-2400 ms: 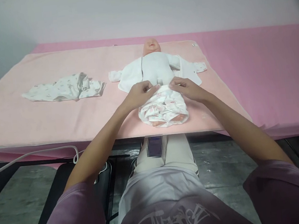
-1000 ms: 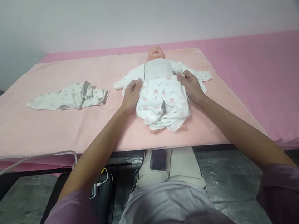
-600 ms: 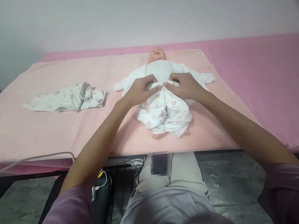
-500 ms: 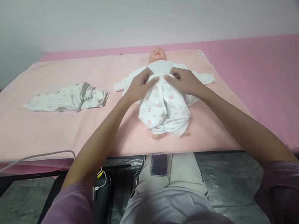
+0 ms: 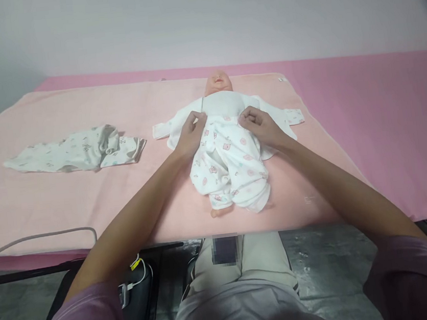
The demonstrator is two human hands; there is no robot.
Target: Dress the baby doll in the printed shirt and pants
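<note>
A baby doll (image 5: pixel 219 81) lies on its back, head toward the wall and bare feet toward me. Over its chest is a white undershirt, with a white jacket (image 5: pixel 279 114) spread out under its arms. White baby pants (image 5: pixel 231 153) with pink prints cover its legs up to the waist. At one side of the waistband, my left hand (image 5: pixel 191 134) is closed with thumb and fingers on the cloth. My right hand (image 5: pixel 264 127) pinches the opposite side of the waistband, its fingers curled.
To the left lies a crumpled white printed baby garment (image 5: pixel 77 150). Beneath everything is a peach blanket (image 5: pixel 132 190) on a pink-covered table (image 5: pixel 388 135). A pale cable (image 5: pixel 52 233) crosses the front left edge, above a black case-like object (image 5: pixel 137 302) with a small plugged-in device.
The pants' front has been drawn up and flattened over the doll's belly. My hands have parted from the middle toward the waistband's sides. The view has shifted slightly.
</note>
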